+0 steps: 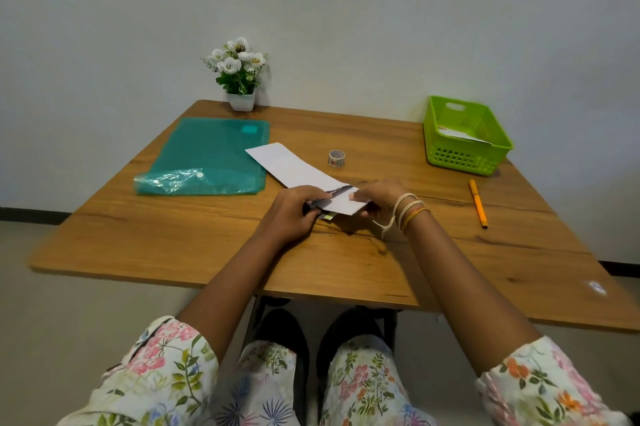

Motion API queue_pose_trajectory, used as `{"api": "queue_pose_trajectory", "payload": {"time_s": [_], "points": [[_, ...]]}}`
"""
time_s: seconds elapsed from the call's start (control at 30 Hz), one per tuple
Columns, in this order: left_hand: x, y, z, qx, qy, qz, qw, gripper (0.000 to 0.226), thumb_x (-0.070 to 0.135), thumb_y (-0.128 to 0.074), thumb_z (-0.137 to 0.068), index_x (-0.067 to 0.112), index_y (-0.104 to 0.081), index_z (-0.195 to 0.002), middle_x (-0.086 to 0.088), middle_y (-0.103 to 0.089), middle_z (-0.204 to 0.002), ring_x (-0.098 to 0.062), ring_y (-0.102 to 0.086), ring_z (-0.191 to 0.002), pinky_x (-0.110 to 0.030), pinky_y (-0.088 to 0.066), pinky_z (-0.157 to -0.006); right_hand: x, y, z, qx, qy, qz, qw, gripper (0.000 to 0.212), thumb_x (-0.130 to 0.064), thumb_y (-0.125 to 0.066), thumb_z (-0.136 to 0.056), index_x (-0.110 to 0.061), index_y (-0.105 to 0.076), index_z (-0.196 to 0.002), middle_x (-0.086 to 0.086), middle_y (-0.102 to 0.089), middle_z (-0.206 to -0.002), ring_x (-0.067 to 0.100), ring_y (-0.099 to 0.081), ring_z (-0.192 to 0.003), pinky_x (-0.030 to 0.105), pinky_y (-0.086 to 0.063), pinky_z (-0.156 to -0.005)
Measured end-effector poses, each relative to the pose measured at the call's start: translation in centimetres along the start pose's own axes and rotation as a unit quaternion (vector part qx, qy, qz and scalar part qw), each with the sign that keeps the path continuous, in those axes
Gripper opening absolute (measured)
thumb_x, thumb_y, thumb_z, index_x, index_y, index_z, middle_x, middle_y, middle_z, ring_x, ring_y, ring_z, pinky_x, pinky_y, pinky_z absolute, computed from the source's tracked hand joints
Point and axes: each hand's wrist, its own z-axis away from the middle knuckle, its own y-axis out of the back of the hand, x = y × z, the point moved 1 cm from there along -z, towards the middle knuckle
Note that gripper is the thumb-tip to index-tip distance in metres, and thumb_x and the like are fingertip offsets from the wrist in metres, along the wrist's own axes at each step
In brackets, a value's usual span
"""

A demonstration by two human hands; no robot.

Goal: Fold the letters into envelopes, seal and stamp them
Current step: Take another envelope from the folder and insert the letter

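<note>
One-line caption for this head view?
Both hands, left hand and right hand, hold a white envelope on the wooden table.

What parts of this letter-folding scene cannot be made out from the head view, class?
- Near end of the white paper: covered by the left hand and right hand; whether a letter is inside is hidden.
- Small item under the paper: mostly hidden by the left hand.
- Papers in the green basket: partly hidden by its walls.
- Tape roll: pattern too small.
- Teal folder: contents unclear.
</note>
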Motion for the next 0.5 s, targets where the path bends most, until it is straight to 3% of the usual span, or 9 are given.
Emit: {"api": "queue_pose_trajectory", "payload": {"time_s": [0.1,0.17,0.27,0.4,0.5], "points": [[-0.1,0.1,-0.2,0.017,0.041,0.001,0.999,0.036,0.001,-0.068,-0.08,0.013,-0.07,-0.114,-0.003,-0.069,-0.116,-0.015,-0.061,-0.107,-0.029,-0.052,-0.092,0.8,0.1,0.9,0.04,0.041,-0.076,0.995,0.014,0.007,-0.07,-0.079,0.003,-0.059,-0.087,0.015,-0.062,-0.076,0.021,-0.061,-0.061,0.02,-0.046,-0.035],[0.0,0.1,-0.4,0.028,0.065,0.005,0.997,0.035,0.0,-0.067,-0.081,0.013,-0.071,-0.113,-0.005,-0.069,-0.116,-0.015,-0.062,-0.107,-0.027,-0.051,-0.091,1.2,0.5,1.7,0.034,0.036,-0.122,0.991,0.011,0.012,-0.063,-0.082,0.003,-0.057,-0.079,0.017,-0.06,-0.07,0.02,-0.062,-0.051,0.021,-0.048,-0.036],[-0.1,0.1,-0.5,0.033,0.085,0.02,0.996,0.036,-0.001,-0.067,-0.081,0.013,-0.071,-0.114,-0.004,-0.069,-0.117,-0.014,-0.061,-0.107,-0.024,-0.051,-0.091,1.1,1.1,2.0,0.043,0.034,-0.132,0.99,0.012,0.014,-0.062,-0.081,0.002,-0.058,-0.084,0.018,-0.06,-0.07,0.016,-0.062,-0.042,0.022,-0.054,-0.042],[0.0,0.2,-0.3,0.026,0.042,0.047,0.998,0.038,-0.003,-0.067,-0.079,0.014,-0.071,-0.113,-0.003,-0.069,-0.116,-0.008,-0.06,-0.106,-0.023,-0.052,-0.092,0.8,0.7,1.6,0.085,0.046,-0.122,0.988,0.018,0.015,-0.065,-0.078,-0.001,-0.058,-0.081,0.019,-0.062,-0.068,0.016,-0.062,-0.042,0.023,-0.054,-0.042],[0.3,0.2,-0.1,0.013,0.011,0.04,0.999,0.04,-0.004,-0.068,-0.078,0.016,-0.071,-0.113,-0.001,-0.069,-0.115,-0.004,-0.06,-0.104,-0.011,-0.049,-0.086,0.3,-0.4,1.2,0.109,0.041,-0.116,0.986,0.017,0.014,-0.066,-0.077,-0.001,-0.058,-0.078,0.018,-0.063,-0.067,0.022,-0.063,-0.049,0.027,-0.055,-0.045]]}}
